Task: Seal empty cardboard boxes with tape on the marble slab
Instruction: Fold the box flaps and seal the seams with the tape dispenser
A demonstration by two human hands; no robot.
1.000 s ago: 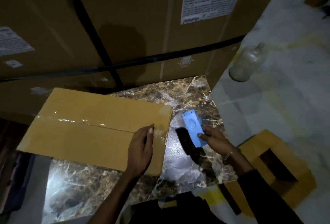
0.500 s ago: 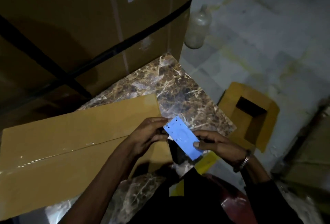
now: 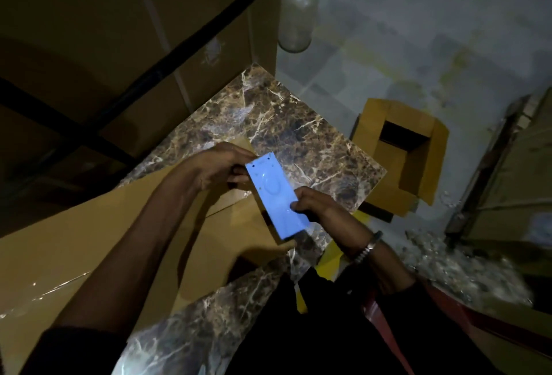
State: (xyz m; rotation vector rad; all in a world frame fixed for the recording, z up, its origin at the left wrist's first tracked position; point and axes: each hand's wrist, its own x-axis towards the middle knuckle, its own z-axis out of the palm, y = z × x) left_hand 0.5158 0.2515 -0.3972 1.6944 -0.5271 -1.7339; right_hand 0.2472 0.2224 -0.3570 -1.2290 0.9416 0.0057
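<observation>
A flat yellow-brown cardboard box (image 3: 125, 243) lies on the brown marble slab (image 3: 286, 135), with shiny clear tape along its seam. Above the box's right end I hold a light blue tape dispenser (image 3: 273, 195). My right hand (image 3: 316, 210) grips its lower right edge. My left hand (image 3: 221, 170) is curled at the dispenser's upper left end, fingers pinching there; what they pinch is hidden in the dark.
Large strapped cartons (image 3: 119, 46) stand behind the slab. A glass bottle (image 3: 295, 13) is on the pale floor beside them. An open yellow box (image 3: 403, 150) sits on the floor right of the slab. Crates (image 3: 507, 180) stand at far right.
My left hand left the box's taped end and rose to the dispenser's top. My right hand lifted the dispenser off the slab. The view swung right.
</observation>
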